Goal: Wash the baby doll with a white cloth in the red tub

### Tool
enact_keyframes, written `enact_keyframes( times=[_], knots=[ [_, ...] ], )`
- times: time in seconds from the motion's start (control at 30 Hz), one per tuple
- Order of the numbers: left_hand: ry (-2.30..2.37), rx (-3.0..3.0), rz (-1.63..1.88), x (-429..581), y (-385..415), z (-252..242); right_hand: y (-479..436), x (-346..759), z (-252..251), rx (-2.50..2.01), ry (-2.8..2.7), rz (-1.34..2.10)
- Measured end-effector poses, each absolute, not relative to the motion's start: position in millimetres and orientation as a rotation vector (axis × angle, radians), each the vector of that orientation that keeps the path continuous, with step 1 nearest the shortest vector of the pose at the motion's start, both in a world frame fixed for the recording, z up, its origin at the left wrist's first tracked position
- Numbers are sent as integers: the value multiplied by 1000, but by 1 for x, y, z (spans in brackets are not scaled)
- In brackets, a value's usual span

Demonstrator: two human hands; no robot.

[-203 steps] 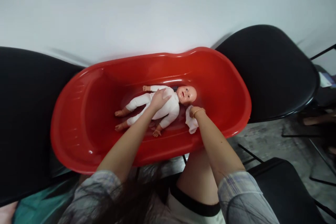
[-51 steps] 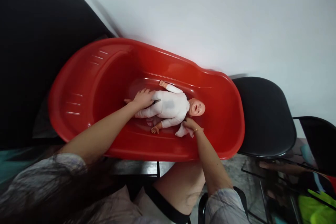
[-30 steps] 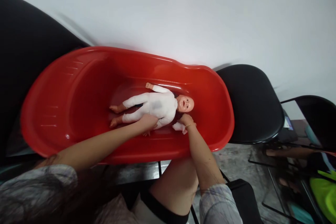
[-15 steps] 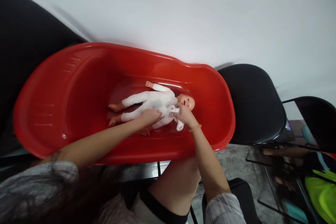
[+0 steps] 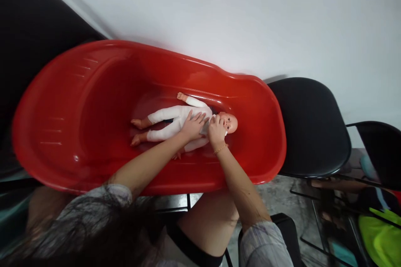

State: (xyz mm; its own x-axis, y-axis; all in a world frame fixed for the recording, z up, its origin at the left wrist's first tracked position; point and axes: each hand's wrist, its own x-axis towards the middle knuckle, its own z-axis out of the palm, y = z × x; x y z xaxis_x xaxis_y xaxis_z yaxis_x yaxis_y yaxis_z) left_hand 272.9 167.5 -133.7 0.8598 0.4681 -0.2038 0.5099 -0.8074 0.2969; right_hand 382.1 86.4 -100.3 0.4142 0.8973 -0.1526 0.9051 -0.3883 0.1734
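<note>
The tub [image 5: 78, 104] is glossy, smooth red plastic; the doll [image 5: 171, 117] has a matt cloth body, smooth plastic head; the chair seat [image 5: 310, 129] gleams faintly.

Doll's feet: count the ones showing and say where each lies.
2. The far foot and the near foot lie side by side on the floor of the red tub. Neither looks hidden.
</note>
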Motion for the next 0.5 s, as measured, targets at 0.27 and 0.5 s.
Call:
enact_keyframes(
  times=[0.27, 0.5],
  knots=[
    [708, 2686, -122, 269, 166, -136, 59, 373, -100, 2332, 1632, -243],
    [696, 2740, -89, 271, 160, -136, 69, 389, -81, 2527, 1634, -178]
  ],
)
